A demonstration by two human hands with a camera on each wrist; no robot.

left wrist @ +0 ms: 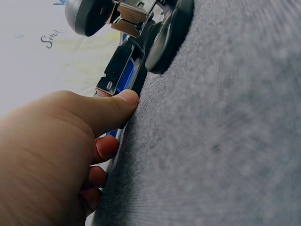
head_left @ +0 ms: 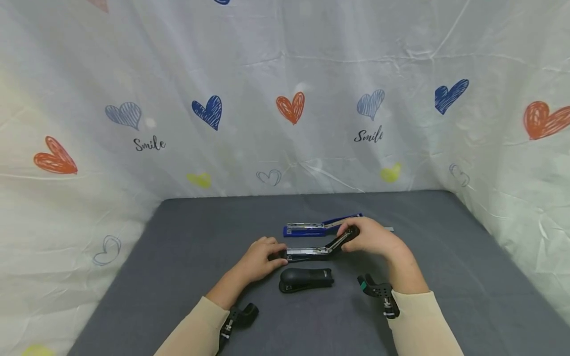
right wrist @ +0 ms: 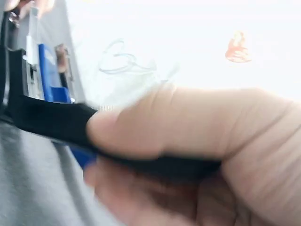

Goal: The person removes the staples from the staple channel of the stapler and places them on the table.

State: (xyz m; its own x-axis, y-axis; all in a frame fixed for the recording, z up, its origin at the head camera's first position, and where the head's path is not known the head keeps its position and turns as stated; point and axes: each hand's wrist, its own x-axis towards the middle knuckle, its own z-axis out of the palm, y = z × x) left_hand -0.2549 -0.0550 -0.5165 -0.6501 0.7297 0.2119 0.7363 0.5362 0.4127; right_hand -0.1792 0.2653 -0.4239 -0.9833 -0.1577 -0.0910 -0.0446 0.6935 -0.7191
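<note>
An opened black stapler (head_left: 327,251) lies across the middle in the head view, its metal staple channel exposed and its top arm tilted up to the right. My left hand (head_left: 258,259) pinches its left end, and the left wrist view shows the thumb (left wrist: 124,101) over that end. With the right hand (head_left: 374,240) I grip the raised top arm; in the right wrist view the thumb (right wrist: 136,129) presses along the black arm (right wrist: 56,120). Just behind, a blue stapler (head_left: 307,231) also lies opened, partly hidden by my right hand. A closed black stapler (head_left: 306,280) sits in front.
The staplers are on a dark grey cloth-covered table (head_left: 205,232). A thin pale strip (head_left: 389,229) shows just beyond the right hand. White curtain (head_left: 249,138) with printed hearts hangs at the table's back and sides. A black wrist mount (head_left: 378,291) is strapped on each sleeve.
</note>
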